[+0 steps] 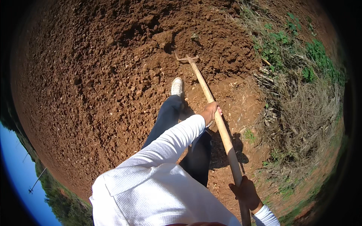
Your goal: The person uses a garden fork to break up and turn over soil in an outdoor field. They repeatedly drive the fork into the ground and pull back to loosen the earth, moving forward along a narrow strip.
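Note:
A long-handled hoe (225, 137) slants across the view, its pale wooden shaft running from low right up to a narrow metal head (187, 59). That head rests at the loosened soil, with a thin prong curving out on its left; its exact shape is hard to make out. My left hand (211, 112) is wrapped round the middle of the shaft, arm stretched forward. Nearer to me, in shade, my right hand (247, 194) closes round the lower part of the shaft. White sleeves cover both arms.
Reddish-brown clods (113, 75) spread across the left and far side. My pale shoe (177, 86) stands on the soil just nearer than the hoe's head. Dry grass (305, 109) and green weeds (279, 37) line the right. Trees and a pole (37, 180) show at lower left.

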Available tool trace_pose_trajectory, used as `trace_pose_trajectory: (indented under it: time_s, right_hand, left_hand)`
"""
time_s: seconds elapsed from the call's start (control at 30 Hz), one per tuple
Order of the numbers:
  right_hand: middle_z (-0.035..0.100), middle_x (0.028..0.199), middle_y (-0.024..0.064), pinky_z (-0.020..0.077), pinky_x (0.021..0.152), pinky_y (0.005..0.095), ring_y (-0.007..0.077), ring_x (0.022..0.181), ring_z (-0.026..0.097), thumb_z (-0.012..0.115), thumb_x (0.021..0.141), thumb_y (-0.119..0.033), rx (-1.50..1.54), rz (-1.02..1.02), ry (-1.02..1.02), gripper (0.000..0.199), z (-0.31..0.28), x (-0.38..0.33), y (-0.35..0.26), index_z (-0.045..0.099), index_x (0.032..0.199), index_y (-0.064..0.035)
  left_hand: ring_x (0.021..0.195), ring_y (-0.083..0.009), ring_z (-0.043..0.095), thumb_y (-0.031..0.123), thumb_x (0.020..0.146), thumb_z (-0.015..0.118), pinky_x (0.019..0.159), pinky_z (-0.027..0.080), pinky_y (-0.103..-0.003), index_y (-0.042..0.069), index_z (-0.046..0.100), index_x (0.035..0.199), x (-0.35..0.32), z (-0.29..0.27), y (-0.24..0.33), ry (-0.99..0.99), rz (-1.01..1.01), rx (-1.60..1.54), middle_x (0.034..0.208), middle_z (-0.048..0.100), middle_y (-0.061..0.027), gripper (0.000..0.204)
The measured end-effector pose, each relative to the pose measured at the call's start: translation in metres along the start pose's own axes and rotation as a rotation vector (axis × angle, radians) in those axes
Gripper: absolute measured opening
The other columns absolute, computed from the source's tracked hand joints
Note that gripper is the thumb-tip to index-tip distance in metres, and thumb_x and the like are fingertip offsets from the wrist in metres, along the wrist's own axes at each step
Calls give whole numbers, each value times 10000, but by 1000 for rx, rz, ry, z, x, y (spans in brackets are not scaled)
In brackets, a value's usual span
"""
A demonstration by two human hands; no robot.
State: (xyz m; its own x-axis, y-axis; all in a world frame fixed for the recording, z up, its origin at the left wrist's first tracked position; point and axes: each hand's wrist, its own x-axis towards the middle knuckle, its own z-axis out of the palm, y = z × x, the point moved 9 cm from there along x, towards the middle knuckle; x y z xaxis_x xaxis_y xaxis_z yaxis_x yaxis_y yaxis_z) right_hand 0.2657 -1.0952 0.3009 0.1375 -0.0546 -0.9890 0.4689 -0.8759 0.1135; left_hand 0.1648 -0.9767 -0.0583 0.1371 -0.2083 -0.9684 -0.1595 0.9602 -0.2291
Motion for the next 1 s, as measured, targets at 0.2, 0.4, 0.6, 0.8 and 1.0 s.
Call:
trace_pose_trajectory:
  time_s: [0.2, 0.4, 0.6, 0.8, 1.0]
  right_hand:
    - [589, 617, 163, 490, 497, 380, 290, 540, 604, 703, 705, -288, -265, -159, 272, 376, -1, 57, 36, 511, 849, 1]
    - [612, 675, 147, 499, 494, 403, 254, 533, 600, 660, 747, -171, -218, -19, 354, 272, 103, 191, 191, 532, 919, -3]
    - [633, 827, 145, 514, 644, 434, 311, 734, 627, 664, 756, -173, -28, 142, 371, 256, 225, 342, 299, 524, 944, -73]
    - [634, 894, 136, 502, 716, 451, 327, 839, 624, 697, 724, -312, -103, 400, 208, 352, 305, 465, 354, 526, 954, -107]
    - [630, 902, 120, 487, 731, 444, 323, 868, 613, 707, 697, -334, 109, 252, 107, 401, 293, 441, 349, 526, 979, -114]
  left_hand:
    - [553, -233, 569, 187, 818, 569, 505, 518, -428, 29, 487, 784, 70, 0, -33, -27, 19, 72, 618, 514, -87, 181]
    - [728, -221, 584, 428, 798, 633, 613, 499, -349, 26, 553, 852, 104, -108, -22, 113, 132, 739, 847, 561, -96, 413]
    - [731, -202, 603, 292, 840, 608, 646, 509, -351, 63, 529, 957, 115, -207, 14, 327, 242, 619, 840, 581, -62, 269]
    - [755, -194, 620, 295, 850, 589, 665, 517, -336, 60, 534, 1037, 141, -213, 15, 334, 253, 754, 886, 599, -72, 305]
    - [817, -220, 614, 367, 843, 593, 724, 518, -353, 28, 500, 1109, 155, -171, -1, 238, 207, 823, 937, 590, -105, 441]
